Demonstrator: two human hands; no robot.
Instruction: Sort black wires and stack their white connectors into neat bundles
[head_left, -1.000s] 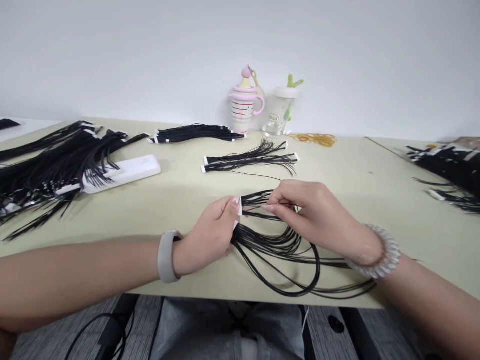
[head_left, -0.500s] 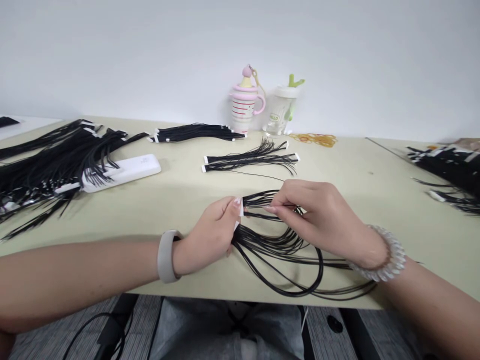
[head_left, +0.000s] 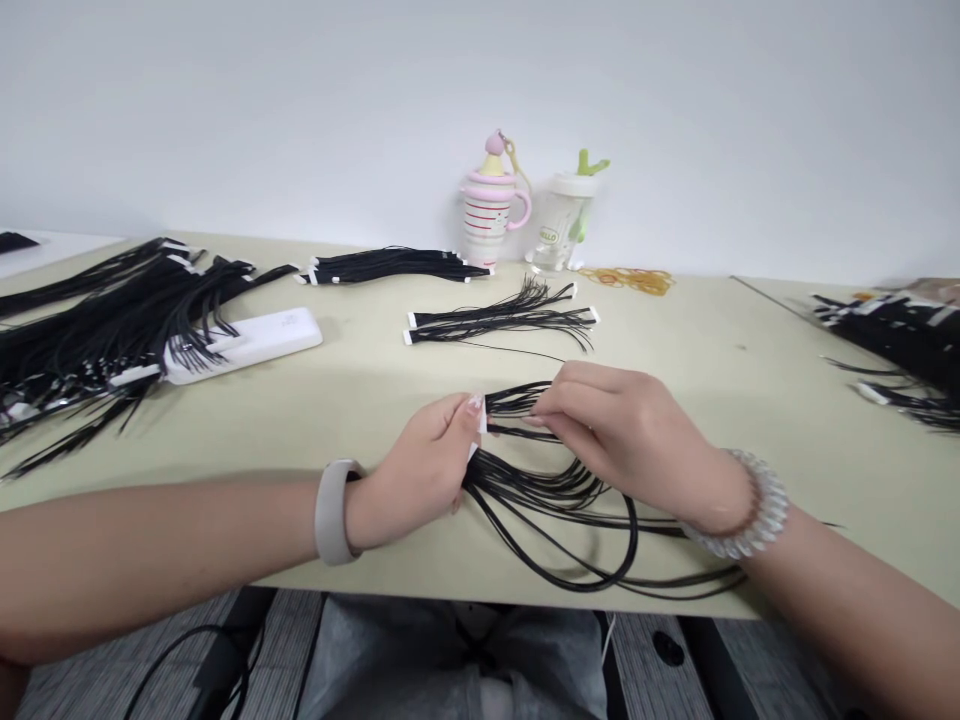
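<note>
Bright, even light (only faint, soft shadows), with wide-angle bending at the edges.

Black cords (head_left: 551, 500) carry white tabs (head_left: 481, 420); the table (head_left: 712, 400) is pale olive, the mug (head_left: 480, 225) pink-striped.

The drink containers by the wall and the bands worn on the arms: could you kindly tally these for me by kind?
Pink-and-white striped mug with a handle: 1
Clear plastic bottle with a green topper: 1
Grey wristband: 1
Clear coiled plastic bracelet: 1
Total: 4
</note>
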